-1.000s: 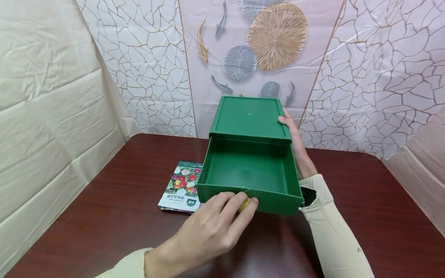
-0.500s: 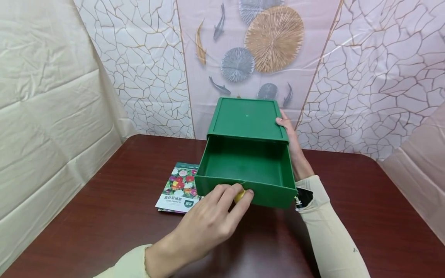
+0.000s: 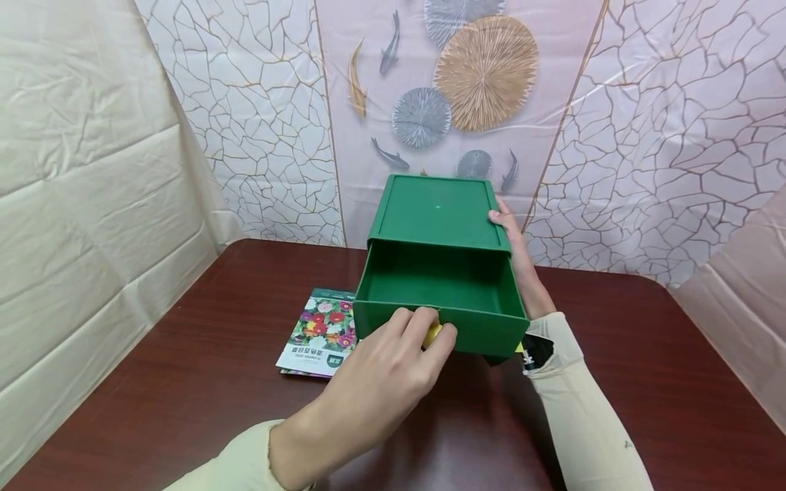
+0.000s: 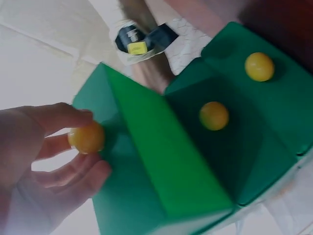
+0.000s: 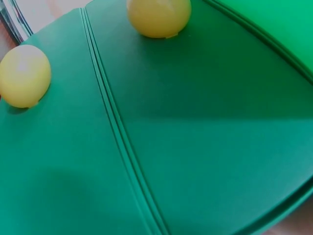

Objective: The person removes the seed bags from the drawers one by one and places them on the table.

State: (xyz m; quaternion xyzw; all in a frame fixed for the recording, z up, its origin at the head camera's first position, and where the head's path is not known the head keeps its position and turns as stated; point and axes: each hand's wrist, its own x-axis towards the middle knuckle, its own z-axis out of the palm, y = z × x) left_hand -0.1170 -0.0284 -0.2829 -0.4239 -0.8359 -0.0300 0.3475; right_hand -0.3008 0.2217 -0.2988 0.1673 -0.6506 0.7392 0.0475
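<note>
A green drawer cabinet (image 3: 439, 211) stands in the middle, its top drawer (image 3: 439, 283) part-way out with a bare green floor showing. My left hand (image 3: 381, 361) pinches the round yellow knob (image 4: 88, 137) on that drawer's front, thumb on one side and fingers on the other. Two lower drawer fronts, each with a yellow knob (image 4: 214, 115), sit flush in the left wrist view. At the cabinet's rear right side, my right hand (image 3: 518, 249) holds the corner, thumb at the top edge; most of its fingers are hidden.
A small stack of flower seed packets (image 3: 319, 331) lies left of the cabinet, partly covered by it. Beneath everything is a dark red-brown table (image 3: 184, 382). A patterned cloth (image 3: 276, 123) hangs behind, and pale cloth (image 3: 80, 204) hangs at the left.
The top drawer has slid inward by a small amount, and less of its inside shows. My left hand has moved forward with the knob. My right hand keeps its hold on the cabinet.
</note>
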